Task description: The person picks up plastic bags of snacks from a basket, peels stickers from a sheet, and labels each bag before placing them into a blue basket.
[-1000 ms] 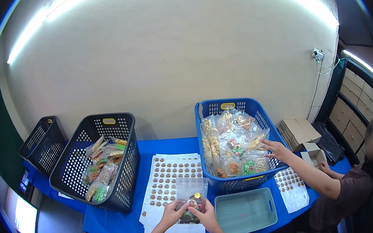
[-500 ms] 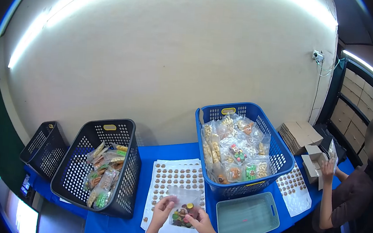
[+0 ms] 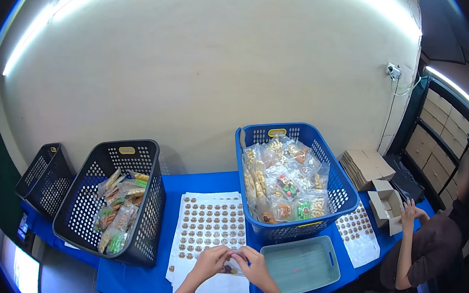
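Observation:
My left hand (image 3: 211,262) and my right hand (image 3: 254,267) meet over the white sheets, their fingers pinched along the top of a clear plastic bag (image 3: 230,269). Only a little of the bag shows below the fingers, with small dark and coloured pieces inside. Beneath and beyond it lies a sheet of round brown stickers (image 3: 213,220) on white paper. To the right of my right hand is a shallow grey-green tray (image 3: 296,289) with a small pink bit in it.
A blue basket (image 3: 285,234) full of snack bags stands behind the tray. On the left are a black basket (image 3: 154,217) with filled bags and a smaller black basket (image 3: 57,193). At right, a co-worker's hand (image 3: 407,216) touches an open carton (image 3: 382,205) beside flat cardboard (image 3: 366,167).
My hands have come together at the bag's top, and the bag has tipped so its contents are mostly hidden. The co-worker's raised bag is out of sight; their hand is lower, at the carton.

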The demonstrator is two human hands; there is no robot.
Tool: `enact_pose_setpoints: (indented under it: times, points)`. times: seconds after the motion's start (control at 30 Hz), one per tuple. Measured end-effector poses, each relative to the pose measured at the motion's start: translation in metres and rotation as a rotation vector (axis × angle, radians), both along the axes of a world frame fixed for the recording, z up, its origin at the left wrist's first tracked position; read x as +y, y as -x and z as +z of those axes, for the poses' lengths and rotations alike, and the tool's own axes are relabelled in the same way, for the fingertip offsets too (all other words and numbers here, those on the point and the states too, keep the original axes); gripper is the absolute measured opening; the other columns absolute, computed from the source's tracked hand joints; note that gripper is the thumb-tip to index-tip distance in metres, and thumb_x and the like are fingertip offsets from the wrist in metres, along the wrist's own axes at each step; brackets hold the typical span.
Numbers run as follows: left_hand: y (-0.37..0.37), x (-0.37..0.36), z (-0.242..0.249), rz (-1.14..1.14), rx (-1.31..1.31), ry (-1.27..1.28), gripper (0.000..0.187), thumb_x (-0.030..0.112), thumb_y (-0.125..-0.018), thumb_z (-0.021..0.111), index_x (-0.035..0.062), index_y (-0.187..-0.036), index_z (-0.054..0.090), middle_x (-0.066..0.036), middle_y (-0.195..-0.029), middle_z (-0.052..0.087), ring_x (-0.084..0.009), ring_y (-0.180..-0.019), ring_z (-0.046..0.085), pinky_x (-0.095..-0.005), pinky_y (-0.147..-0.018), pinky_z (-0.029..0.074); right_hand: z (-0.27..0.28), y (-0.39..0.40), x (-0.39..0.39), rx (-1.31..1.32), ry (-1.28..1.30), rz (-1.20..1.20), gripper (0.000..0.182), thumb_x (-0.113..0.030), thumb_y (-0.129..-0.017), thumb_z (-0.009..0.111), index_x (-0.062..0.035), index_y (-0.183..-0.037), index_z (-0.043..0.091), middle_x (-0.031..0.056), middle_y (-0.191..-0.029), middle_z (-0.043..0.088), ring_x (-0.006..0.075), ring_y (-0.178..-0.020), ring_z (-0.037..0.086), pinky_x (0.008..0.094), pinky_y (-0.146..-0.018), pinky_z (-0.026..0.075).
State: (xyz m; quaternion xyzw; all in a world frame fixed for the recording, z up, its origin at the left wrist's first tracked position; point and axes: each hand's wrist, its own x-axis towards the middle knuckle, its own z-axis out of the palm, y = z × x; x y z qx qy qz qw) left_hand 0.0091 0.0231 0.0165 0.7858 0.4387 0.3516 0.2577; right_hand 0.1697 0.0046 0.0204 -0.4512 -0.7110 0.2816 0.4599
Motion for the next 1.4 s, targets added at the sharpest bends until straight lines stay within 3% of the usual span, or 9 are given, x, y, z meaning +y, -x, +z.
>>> enact_pose_setpoints:
  times: [0.17,0.27,0.5,0.63,0.73,1.07,1.27,1.3,1.4]
  points:
    - [0.012,0.000,-0.004,0.318,-0.204,-0.053,0.010,0.011,-0.075,0.059,0.0021,-0.070,0.062,-0.009,-0.063,0.059,-0.0180,-0.054,0.055,-0.0287,-0.049,0.041,0.006,0.030,-0.003,0.139,0.017,-0.045,0.015,-0.008,-0.075,0.060,0.0015,-0.070,0.049,0.0079,-0.061,0.048,0.0160,-0.053,0.048,0.0269,-0.050,0.039]
    - [0.030,0.008,0.006,0.462,-0.283,-0.134,0.013,0.011,-0.077,0.059,0.0007,-0.070,0.060,-0.007,-0.059,0.057,-0.0155,-0.050,0.051,-0.0267,-0.047,0.038,0.005,0.040,-0.007,0.049,0.021,-0.008,0.014,-0.008,-0.074,0.060,0.0010,-0.072,0.049,0.0074,-0.060,0.049,0.0147,-0.054,0.049,0.0265,-0.052,0.040]
    - [0.022,0.010,0.005,0.494,-0.371,-0.159,0.019,0.014,-0.080,0.057,-0.0003,-0.068,0.059,-0.007,-0.054,0.053,-0.0132,-0.046,0.047,-0.0269,-0.045,0.035,0.020,0.038,-0.024,0.123,0.117,-0.013,0.015,-0.008,-0.075,0.060,0.0021,-0.070,0.050,0.0078,-0.062,0.051,0.0141,-0.054,0.051,0.0255,-0.053,0.043]
    - [0.009,0.010,-0.005,0.442,-0.341,-0.022,0.020,0.016,-0.081,0.057,0.0000,-0.069,0.060,-0.007,-0.054,0.054,-0.0131,-0.047,0.049,-0.0267,-0.047,0.036,0.012,0.025,-0.032,0.039,0.145,-0.070,0.017,-0.013,-0.076,0.059,0.0013,-0.075,0.051,0.0121,-0.065,0.054,0.0201,-0.055,0.055,0.0306,-0.052,0.043]
    - [-0.003,0.007,-0.006,0.417,-0.395,-0.078,0.021,0.017,-0.081,0.057,0.0002,-0.068,0.060,-0.007,-0.054,0.054,-0.0137,-0.048,0.050,-0.0265,-0.048,0.038,0.012,0.020,-0.044,0.045,0.114,-0.133,0.016,-0.008,-0.076,0.060,0.0037,-0.070,0.051,0.0110,-0.063,0.055,0.0149,-0.053,0.054,0.0269,-0.052,0.044]
    - [-0.038,-0.004,-0.033,0.440,-0.409,-0.208,0.021,0.013,-0.084,0.051,0.0000,-0.068,0.055,-0.010,-0.059,0.053,-0.0209,-0.053,0.051,-0.0302,-0.050,0.038,-0.001,0.003,-0.074,0.025,0.137,-0.285,0.015,-0.010,-0.076,0.063,0.0029,-0.073,0.055,0.0106,-0.065,0.058,0.0147,-0.058,0.059,0.0255,-0.053,0.046]
    - [-0.027,-0.003,-0.031,0.496,-0.554,-0.317,0.022,0.012,-0.083,0.050,-0.0010,-0.066,0.053,-0.009,-0.058,0.050,-0.0196,-0.052,0.046,-0.0299,-0.049,0.035,0.001,0.020,-0.078,0.158,0.170,-0.201,0.017,-0.012,-0.076,0.063,0.0027,-0.071,0.055,0.0085,-0.061,0.055,0.0092,-0.051,0.051,0.0227,-0.049,0.041]
    - [-0.022,0.000,-0.030,0.502,-0.501,-0.389,0.023,0.012,-0.084,0.050,-0.0014,-0.064,0.052,-0.009,-0.056,0.048,-0.0183,-0.051,0.045,-0.0295,-0.049,0.033,-0.006,0.022,-0.075,0.185,0.192,-0.188,0.017,-0.013,-0.078,0.062,0.0022,-0.073,0.056,0.0039,-0.060,0.053,0.0059,-0.051,0.047,0.0205,-0.049,0.039]
    - [-0.009,-0.001,-0.030,0.451,-0.469,-0.348,0.027,0.014,-0.085,0.049,-0.0019,-0.063,0.051,-0.010,-0.055,0.047,-0.0184,-0.050,0.044,-0.0293,-0.048,0.032,-0.025,0.027,-0.069,0.482,0.433,-0.031,0.016,-0.014,-0.080,0.060,0.0015,-0.076,0.058,-0.0007,-0.061,0.053,0.0046,-0.054,0.047,0.0198,-0.050,0.039]
